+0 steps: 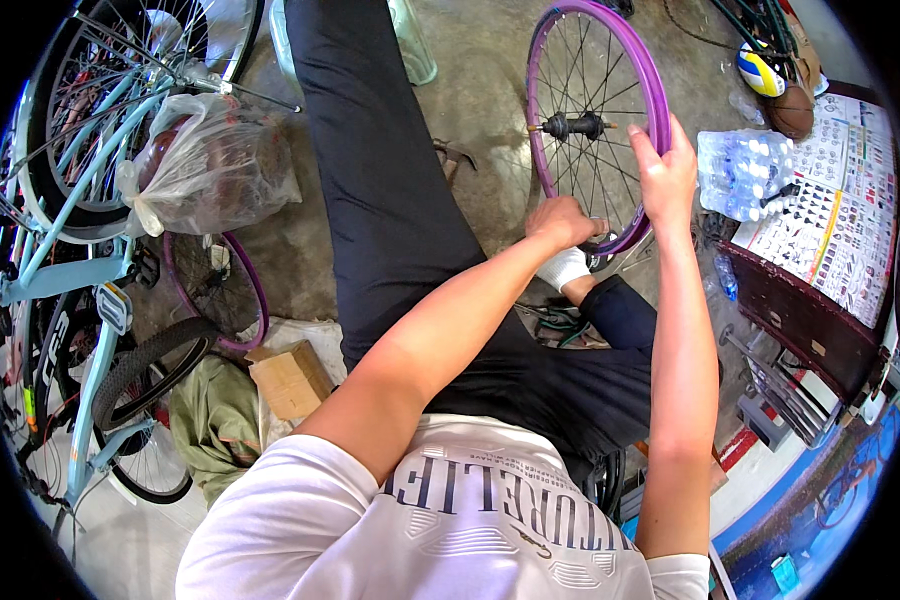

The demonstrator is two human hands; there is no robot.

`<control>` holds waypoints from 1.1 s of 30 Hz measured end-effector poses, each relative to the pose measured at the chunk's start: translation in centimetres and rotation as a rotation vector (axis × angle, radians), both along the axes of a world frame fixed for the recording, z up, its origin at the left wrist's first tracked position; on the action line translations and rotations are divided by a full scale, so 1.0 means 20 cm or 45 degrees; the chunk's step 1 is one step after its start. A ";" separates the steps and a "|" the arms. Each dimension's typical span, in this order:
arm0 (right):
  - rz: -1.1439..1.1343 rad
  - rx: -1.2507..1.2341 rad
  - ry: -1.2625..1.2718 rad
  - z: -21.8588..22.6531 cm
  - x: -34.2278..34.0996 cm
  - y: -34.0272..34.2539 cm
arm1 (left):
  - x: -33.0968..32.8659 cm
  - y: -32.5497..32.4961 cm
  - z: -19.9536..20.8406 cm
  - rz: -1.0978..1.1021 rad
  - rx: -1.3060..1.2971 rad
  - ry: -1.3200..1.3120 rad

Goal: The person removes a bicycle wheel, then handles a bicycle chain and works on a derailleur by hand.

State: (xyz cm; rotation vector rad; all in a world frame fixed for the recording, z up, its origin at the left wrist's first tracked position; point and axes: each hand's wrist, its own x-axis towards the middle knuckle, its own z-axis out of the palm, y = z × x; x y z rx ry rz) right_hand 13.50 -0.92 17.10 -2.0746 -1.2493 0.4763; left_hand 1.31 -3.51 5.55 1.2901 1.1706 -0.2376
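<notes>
A bicycle wheel with a purple rim [656, 90], black spokes and a black hub [575, 126] stands upright in front of me, with no tyre on it. My right hand [667, 170] is closed around the rim's right side, its thumb against the inner edge. At the lower part of the wheel, my left hand [567, 222] is closed among the spokes near the rim. A small shiny bit shows at its fingertips, too small to name. My foot in a white sock [564, 268] is just under the wheel.
At the left are a light-blue bicycle [65, 280], a tied plastic bag [220, 165], another purple rim [263, 310], a loose tyre [155, 375] and a cardboard box [290, 380]. A hammer [455, 160] lies on the floor. Bottled water [745, 172] and a dark-red case [805, 320] are right.
</notes>
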 end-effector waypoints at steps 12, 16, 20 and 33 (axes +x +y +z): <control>-0.004 0.009 -0.027 0.00 -0.04 -0.04 | 0.05 0.01 0.07 -0.040 -0.050 0.180; -0.001 -0.015 -0.025 0.01 -0.05 -0.04 | 0.08 0.01 0.06 -0.012 -0.083 0.232; 0.010 0.043 -0.036 0.00 -0.06 -0.06 | 0.10 -0.02 0.05 0.192 -0.188 0.262; -0.027 0.017 0.014 -0.02 0.00 -0.08 | 0.02 -0.20 0.04 0.270 0.250 -0.084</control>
